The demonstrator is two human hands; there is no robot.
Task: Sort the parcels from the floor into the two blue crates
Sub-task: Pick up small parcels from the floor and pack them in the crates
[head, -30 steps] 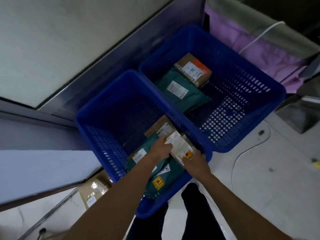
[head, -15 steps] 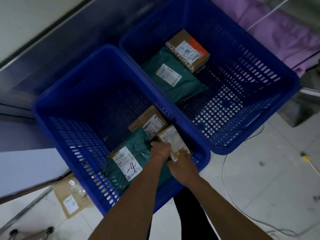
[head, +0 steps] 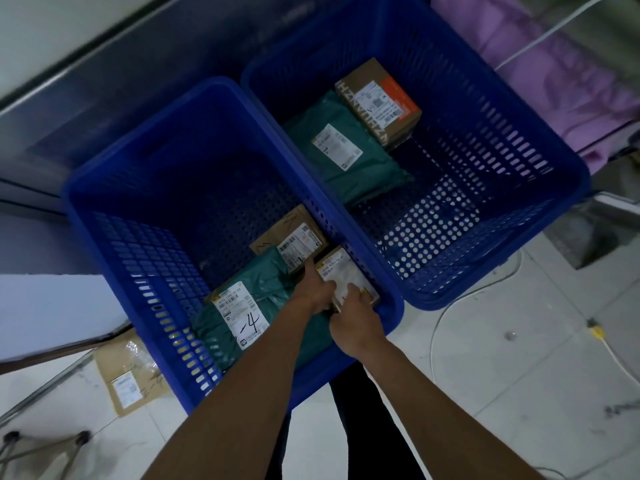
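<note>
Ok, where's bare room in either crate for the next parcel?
Right crate: bare perforated floor between green mailer and near wall. Left crate: far half bare, beyond the brown box; near corner crowded, where left hand and right hand hold the white parcel.

crates (head: 114,258): perforated blue plastic | mailers (head: 349,150): matt green plastic film | boxes (head: 379,102): brown cardboard

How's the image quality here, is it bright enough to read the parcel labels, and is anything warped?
Head view: dim, bluish light, the left crate deeply shadowed inside. Head view: the wide lens bows the crate rims. Head view: the handwritten 4 on the green mailer reads clearly; fine print on the white parcel is too small.
</note>
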